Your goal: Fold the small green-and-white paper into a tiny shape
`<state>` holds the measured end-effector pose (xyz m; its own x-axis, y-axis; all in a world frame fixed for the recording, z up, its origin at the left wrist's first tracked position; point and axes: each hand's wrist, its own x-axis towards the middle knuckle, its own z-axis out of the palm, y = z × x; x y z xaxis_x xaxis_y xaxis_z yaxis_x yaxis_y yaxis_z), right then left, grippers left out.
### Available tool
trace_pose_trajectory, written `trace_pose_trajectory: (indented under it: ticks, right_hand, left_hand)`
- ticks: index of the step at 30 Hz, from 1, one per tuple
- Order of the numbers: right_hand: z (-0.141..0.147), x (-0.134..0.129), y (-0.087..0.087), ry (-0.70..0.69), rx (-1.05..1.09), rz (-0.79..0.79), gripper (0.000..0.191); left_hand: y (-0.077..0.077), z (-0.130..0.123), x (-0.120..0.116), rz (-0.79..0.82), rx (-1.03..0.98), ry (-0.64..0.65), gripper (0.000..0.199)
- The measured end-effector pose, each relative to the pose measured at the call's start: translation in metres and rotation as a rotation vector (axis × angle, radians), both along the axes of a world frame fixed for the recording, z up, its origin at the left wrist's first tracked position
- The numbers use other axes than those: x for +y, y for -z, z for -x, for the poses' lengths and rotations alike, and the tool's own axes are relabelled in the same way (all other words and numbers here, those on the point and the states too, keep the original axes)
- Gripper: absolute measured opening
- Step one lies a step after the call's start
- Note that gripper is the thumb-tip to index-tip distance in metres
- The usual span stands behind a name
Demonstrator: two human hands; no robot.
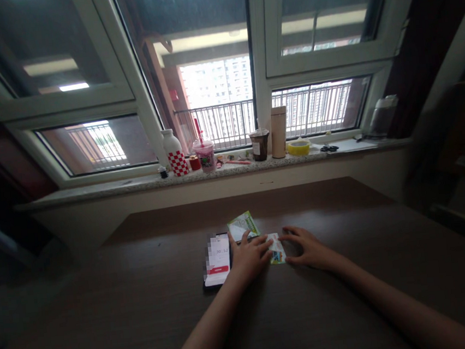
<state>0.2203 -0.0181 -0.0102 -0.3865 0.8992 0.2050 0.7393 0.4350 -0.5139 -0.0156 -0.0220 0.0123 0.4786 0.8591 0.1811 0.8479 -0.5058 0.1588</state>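
Note:
A small printed card or packet (276,248), whitish with blue and yellow patches, lies flat on the brown table (312,315). My left hand (248,254) rests palm down with its fingers spread, the fingertips reaching the card's left edge. On the card's other side my right hand (308,250) curves, thumb and fingers apart, tips at or very near its right edge. Behind my left fingers sits a green and white printed paper piece (243,224), partly covered by them. A smartphone (217,269) with a lit screen lies just left of my left hand.
Along the stone windowsill (135,188) beyond the table stand a checkered bottle (176,155), a pink cup with straw (205,155), a dark drink cup (260,144), a tan flask (279,131), a yellow tape roll (298,147) and scissors (329,148).

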Motion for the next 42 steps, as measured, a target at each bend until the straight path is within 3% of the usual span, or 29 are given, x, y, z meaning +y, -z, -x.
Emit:
trace_pose_trajectory:
  ticks: [10,15,22,31,42]
  right_hand:
    - [-0.004,-0.003,0.002,-0.023,0.049,-0.012,0.055]
    - [-0.006,0.000,0.006,-0.008,0.164,-0.023,0.031]
    - [-0.005,0.001,0.009,-0.030,0.139,-0.081,0.021]
    - [0.002,0.007,0.009,0.081,0.056,-0.132,0.020]
    - [0.014,0.009,-0.004,0.254,-0.084,-0.101,0.023]
  left_hand:
    - [-0.003,-0.001,-0.001,0.008,-0.004,0.000,0.040]
    - [-0.002,-0.002,-0.001,0.034,-0.038,-0.005,0.042]
    - [-0.005,0.001,-0.002,0.063,-0.036,0.017,0.048]
    - [-0.006,0.001,-0.002,0.060,-0.020,0.028,0.049]
    - [0.000,0.001,0.002,0.058,-0.012,0.022,0.049]
